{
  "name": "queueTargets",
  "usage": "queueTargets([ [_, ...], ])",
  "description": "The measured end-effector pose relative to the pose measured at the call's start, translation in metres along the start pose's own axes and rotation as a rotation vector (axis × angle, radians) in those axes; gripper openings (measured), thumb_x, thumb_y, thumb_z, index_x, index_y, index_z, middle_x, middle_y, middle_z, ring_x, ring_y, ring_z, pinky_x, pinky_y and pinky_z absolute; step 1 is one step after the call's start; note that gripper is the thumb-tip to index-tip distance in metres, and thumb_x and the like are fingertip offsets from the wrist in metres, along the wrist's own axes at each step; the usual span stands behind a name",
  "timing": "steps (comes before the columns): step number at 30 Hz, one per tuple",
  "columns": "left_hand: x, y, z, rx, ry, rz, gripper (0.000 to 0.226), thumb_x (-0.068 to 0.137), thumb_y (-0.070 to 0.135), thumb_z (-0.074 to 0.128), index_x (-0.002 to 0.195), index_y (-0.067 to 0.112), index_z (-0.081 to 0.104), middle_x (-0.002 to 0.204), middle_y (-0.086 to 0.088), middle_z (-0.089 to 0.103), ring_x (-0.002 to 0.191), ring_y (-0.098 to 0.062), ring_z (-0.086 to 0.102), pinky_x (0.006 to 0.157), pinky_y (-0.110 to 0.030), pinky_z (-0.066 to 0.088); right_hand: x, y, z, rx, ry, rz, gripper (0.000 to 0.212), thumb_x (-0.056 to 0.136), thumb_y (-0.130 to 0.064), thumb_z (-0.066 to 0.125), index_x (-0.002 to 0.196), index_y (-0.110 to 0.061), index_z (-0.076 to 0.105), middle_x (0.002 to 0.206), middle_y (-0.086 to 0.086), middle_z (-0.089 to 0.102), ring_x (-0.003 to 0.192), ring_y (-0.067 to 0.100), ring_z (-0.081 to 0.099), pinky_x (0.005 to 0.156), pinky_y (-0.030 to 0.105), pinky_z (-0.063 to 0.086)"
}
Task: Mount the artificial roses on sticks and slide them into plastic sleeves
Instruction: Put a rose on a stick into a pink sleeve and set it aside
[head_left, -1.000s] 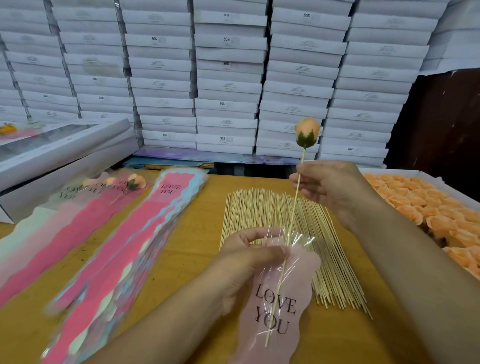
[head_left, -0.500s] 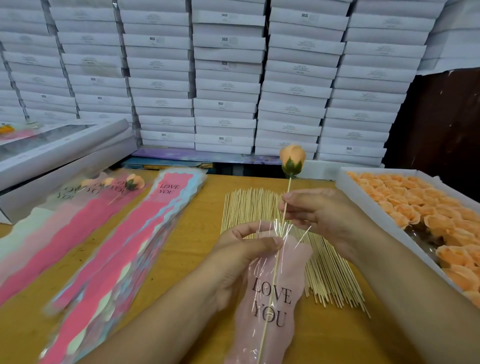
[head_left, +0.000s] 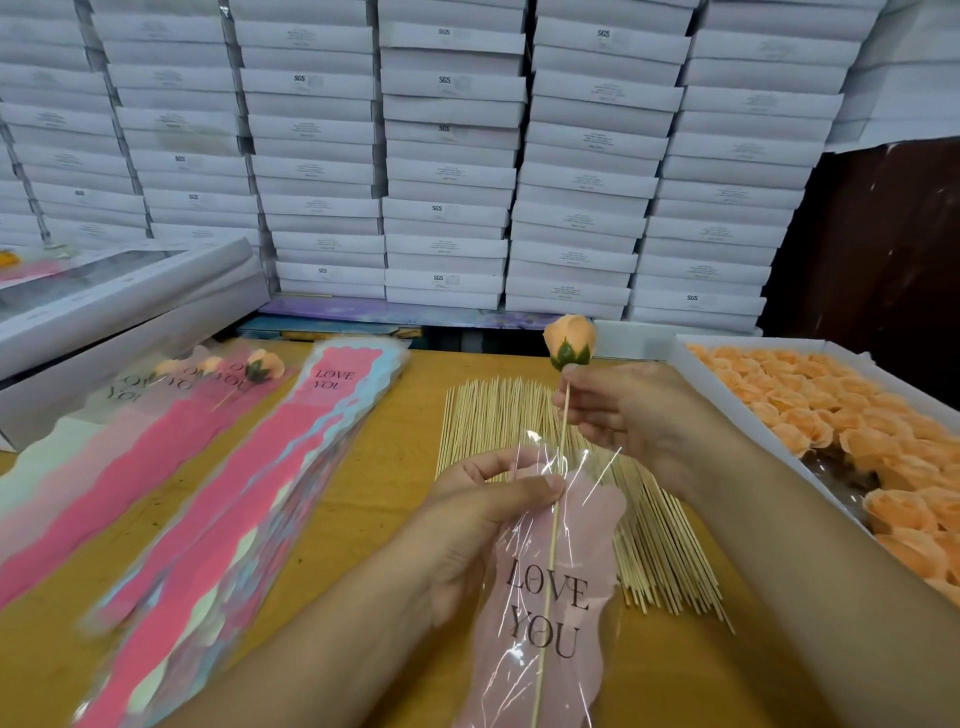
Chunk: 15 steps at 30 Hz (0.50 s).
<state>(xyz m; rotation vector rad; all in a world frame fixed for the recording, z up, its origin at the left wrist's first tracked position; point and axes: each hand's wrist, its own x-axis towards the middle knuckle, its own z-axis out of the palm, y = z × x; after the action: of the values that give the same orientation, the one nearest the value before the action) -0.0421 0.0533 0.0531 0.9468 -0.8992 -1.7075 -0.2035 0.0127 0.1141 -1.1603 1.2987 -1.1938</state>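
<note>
Right hand (head_left: 631, 415): fingers pinched on the stick (head_left: 551, 525) just under the rose (head_left: 569, 340). The rose is peach with a green calyx, upright at the stick's top, above the far end of the skewer pile (head_left: 571, 488).

Left hand (head_left: 485, 512): thumb and fingers pinched on the open mouth of the plastic sleeve (head_left: 556, 597), at the near end of the skewer pile. The sleeve is clear film with a pale pink panel printed "LOVE YOU"; it runs from the left hand toward the camera, partly overlapping the pile's near left corner.

The stick passes down through the sleeve mouth and shows through the film across the print, nearly to the lower frame edge. The rose itself is outside the sleeve, well above its mouth.

The skewer pile lies fanned flat on the yellow worktop (head_left: 395, 467).

Left of the skewer pile: a stack of empty sleeves (head_left: 249, 499), pink and pale blue, wavy edged, top one printed "LOVE YOU". Further left of the pile: finished sleeved roses (head_left: 208, 384) lying flat, rose heads toward the far side.

Right of the skewer pile: a white tray (head_left: 727, 395) filled with loose peach roses (head_left: 831, 415).

Beyond the skewer pile, behind the worktop: stacked white boxes (head_left: 447, 156) forming a wall. Far left of the pile: a long white box with a clear window (head_left: 104, 291).
</note>
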Motion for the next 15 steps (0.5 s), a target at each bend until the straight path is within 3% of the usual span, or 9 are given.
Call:
queueTargets([
  [2,-0.001,0.001,0.000,-0.006,0.012,-0.008,0.050,0.065,0.002,0.083,0.113,0.007,0.068,0.102,-0.020,0.076,0.082,-0.024,0.072,0.094,-0.041,0.056,0.003,-0.002,0.002,0.004,0.019,0.012,0.012,0.090,-0.021,0.071,0.084,-0.010,0.072,0.076,0.003,0.077,0.064,0.009,0.069,0.060,0.020,0.053],
  [7,-0.001,0.003,0.000,-0.025,0.016,-0.024,0.056,0.065,0.000,0.083,0.118,0.005,0.066,0.102,-0.022,0.075,0.080,-0.027,0.072,0.081,-0.037,0.060,0.001,0.004,0.007,0.007,0.007,0.006,0.011,0.088,-0.018,0.073,0.084,-0.008,0.072,0.076,0.004,0.077,0.063,0.010,0.069,0.061,0.021,0.053],
  [11,-0.001,0.005,-0.001,-0.030,0.014,-0.011,0.052,0.074,-0.003,0.079,0.123,-0.002,0.061,0.110,-0.026,0.072,0.087,-0.029,0.069,0.088,-0.039,0.057,-0.003,0.011,0.006,-0.025,-0.026,0.015,0.011,0.085,-0.020,0.075,0.086,-0.009,0.074,0.081,0.003,0.078,0.066,0.008,0.072,0.058,0.021,0.052],
  [15,-0.001,0.007,-0.002,-0.022,0.012,-0.016,0.061,0.072,0.000,0.081,0.129,-0.002,0.059,0.113,-0.029,0.070,0.081,-0.029,0.068,0.081,-0.040,0.057,-0.006,0.016,0.004,-0.005,-0.042,0.026,0.012,0.084,-0.020,0.076,0.087,-0.008,0.075,0.082,0.005,0.078,0.066,0.009,0.072,0.049,0.018,0.051],
])
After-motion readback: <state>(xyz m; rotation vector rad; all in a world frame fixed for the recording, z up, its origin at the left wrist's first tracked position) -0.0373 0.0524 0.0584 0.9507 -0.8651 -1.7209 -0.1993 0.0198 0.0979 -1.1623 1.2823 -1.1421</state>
